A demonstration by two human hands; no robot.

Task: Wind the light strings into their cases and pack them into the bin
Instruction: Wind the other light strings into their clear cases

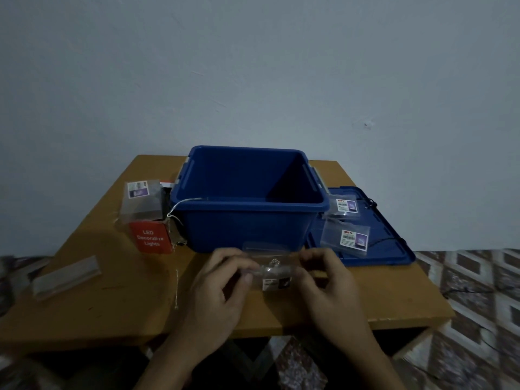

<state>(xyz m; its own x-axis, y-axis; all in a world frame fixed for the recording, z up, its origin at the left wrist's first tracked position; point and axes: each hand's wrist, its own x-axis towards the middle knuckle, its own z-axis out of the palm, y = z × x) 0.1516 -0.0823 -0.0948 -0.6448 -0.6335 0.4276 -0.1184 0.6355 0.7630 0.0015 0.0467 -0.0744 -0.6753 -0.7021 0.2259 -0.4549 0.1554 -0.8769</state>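
Both hands hold one small clear case point(274, 273) just above the desk point(112, 299), right in front of the bin point(247, 220). The left hand point(222, 280) pinches its left edge with thumb and fingers. The right hand point(323, 273) pinches its right edge the same way. A little wound light string point(274, 264) shows inside the case.

The case looks thin, light and bendy, and the clear skin looks slippery. The wire inside looks very thin and could snag or kink. So I think soft pinches at the edges work best, not a hard squeeze in the middle.

The bin is just past the hands, open on top. I cannot see its floor. Its lid point(388, 249) lies flat past the right hand, and two more cases point(344, 235) rest on it. A thin dark cord point(371, 205) lies on the lid too.

Past the left hand stands a red box point(152, 237) with one more clear case point(142, 201) leaning on top. A loose wire point(180, 205) runs from there over the near left corner of the bin. Another thin bit of wire point(176, 288) lies on the desk close to the left hand. A clear strip point(66, 277) lies far to the left.

The loose wire at the bin corner could catch the case on its way in, I think
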